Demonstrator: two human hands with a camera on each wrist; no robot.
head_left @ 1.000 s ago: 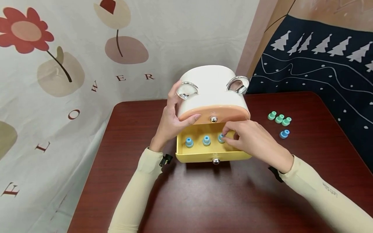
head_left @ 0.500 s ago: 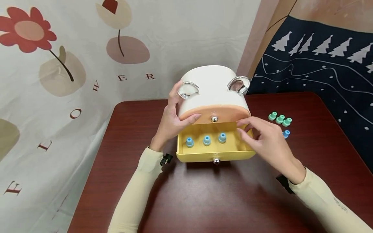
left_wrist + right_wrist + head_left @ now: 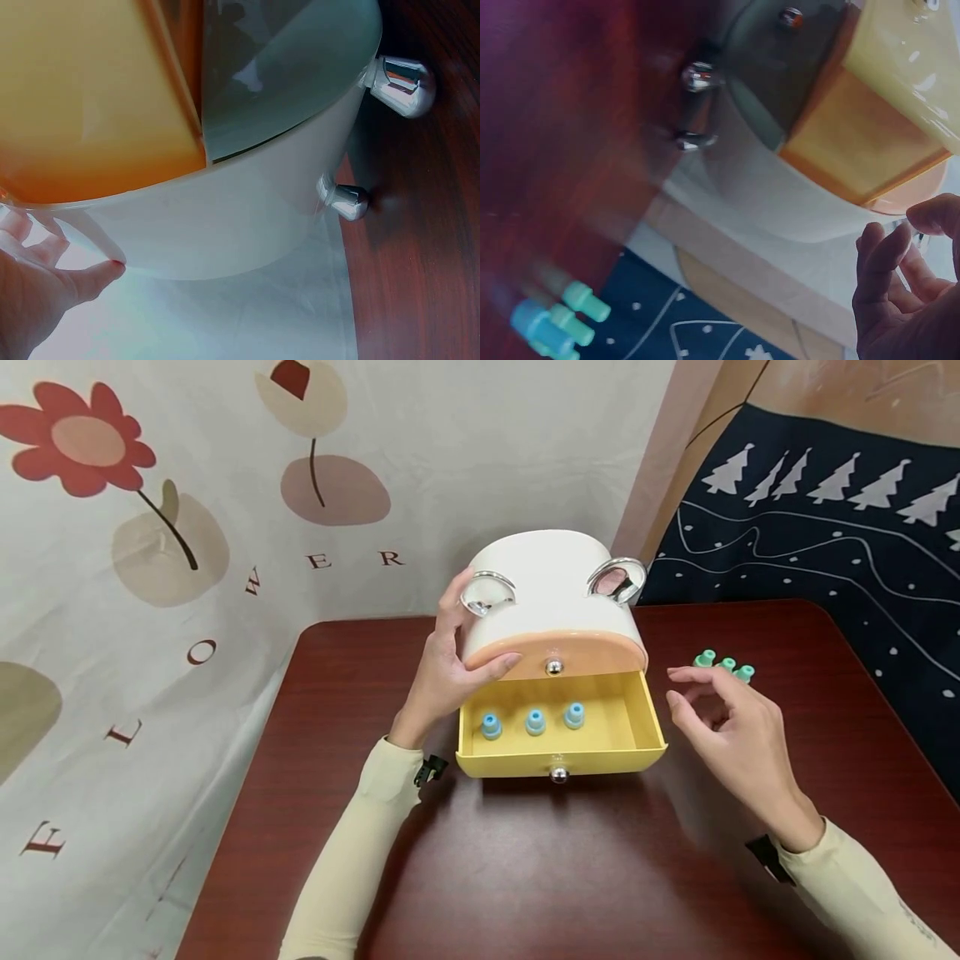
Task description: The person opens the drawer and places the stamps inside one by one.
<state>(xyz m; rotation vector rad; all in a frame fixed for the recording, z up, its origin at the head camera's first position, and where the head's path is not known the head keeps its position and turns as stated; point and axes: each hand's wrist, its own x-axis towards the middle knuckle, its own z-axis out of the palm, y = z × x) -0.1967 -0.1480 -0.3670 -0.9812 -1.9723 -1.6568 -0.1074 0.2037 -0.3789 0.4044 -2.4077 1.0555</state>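
Note:
A white, round-topped small drawer cabinet (image 3: 551, 564) stands on the table with its yellow drawer (image 3: 600, 762) pulled out. Inside the drawer, three light-blue stepped pegs (image 3: 535, 722) stand in a row. My left hand (image 3: 447, 664) grips the cabinet's left side, thumb across the orange upper drawer front (image 3: 592, 653). To the right of the yellow drawer hovers my right hand (image 3: 735, 735), fingers loosely bent and holding nothing. In the head view it hides a blue peg (image 3: 540, 324) on the table, which the right wrist view shows beside several green pegs (image 3: 585, 301).
Two silver ring-shaped ears (image 3: 618, 579) stick up from the cabinet top. Silver ball knobs (image 3: 558, 774) sit on the drawer fronts. Behind the dark red table (image 3: 525, 877) hang a flower-print cloth (image 3: 450, 460) and a navy cloth (image 3: 817, 552) with white trees.
My right hand has let go of the rightmost peg in the drawer and moved out to the right, over the table. The left hand has kept its hold on the cabinet.

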